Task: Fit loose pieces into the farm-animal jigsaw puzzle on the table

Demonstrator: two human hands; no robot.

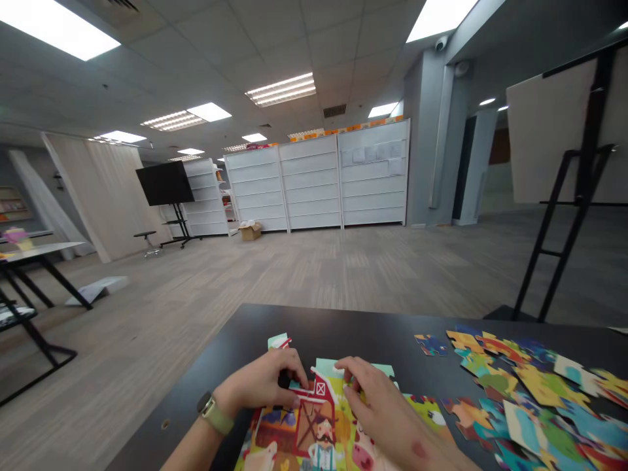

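We are working at a black bench (314, 327), its far edge crossing the lower middle of the frame and its left edge slanting down to the bottom left. A partly built farm jigsaw puzzle (314, 435) lies at bottom centre and runs out of the frame at the bottom, with a red barn (318, 418) and a farmer at its centre. Our left hand (260, 386), with a watch (212, 413) on the wrist, is curled over the puzzle's top edge, its fingertips (301, 376) at the barn roof. It may be pinching a piece there, but we cannot tell. Our right hand (387, 412) lies just beside it, fingers loosely spread and touching the puzzle, apparently gripping nothing.

A heap of loose puzzle pieces (530, 386) fills the bench's right side and runs past the right edge of the frame, with a single piece (430, 345) just off its left side. A strip of bare bench separates the heap from the puzzle, narrowing toward the bottom of the frame, and more open bench lies behind the puzzle.

Beyond the far edge, a wide carpeted floor (314, 275) stretches to white shelving (309, 183). A black easel (564, 248) stands at the right, just past the bench.
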